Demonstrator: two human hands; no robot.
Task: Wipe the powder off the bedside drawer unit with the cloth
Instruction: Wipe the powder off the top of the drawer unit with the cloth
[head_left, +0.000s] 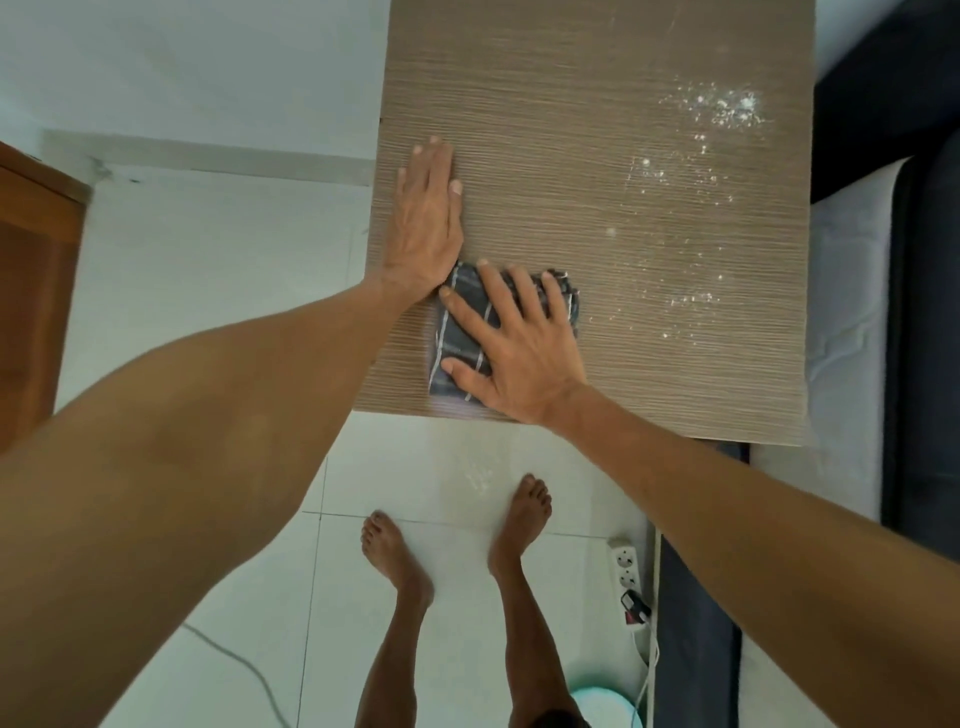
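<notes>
The bedside drawer unit (571, 156) has a brown wood-grain top seen from above. White powder (722, 111) lies scattered over its right half, thickest at the far right, with thinner specks nearer the front. A folded dark grey cloth with pale stripes (457, 343) lies flat near the front left of the top. My right hand (519, 343) presses on the cloth with fingers spread. Flat on the bare wood just left of the cloth rests my left hand (426, 223), fingers together and holding nothing.
A bed with a dark frame (914, 260) and white mattress adjoins the unit's right side. On the white tile floor lie spilled powder (478, 470), my bare feet, a power strip (626, 566) with a cable, and a teal round object (608, 706). A wooden door (36, 291) stands at left.
</notes>
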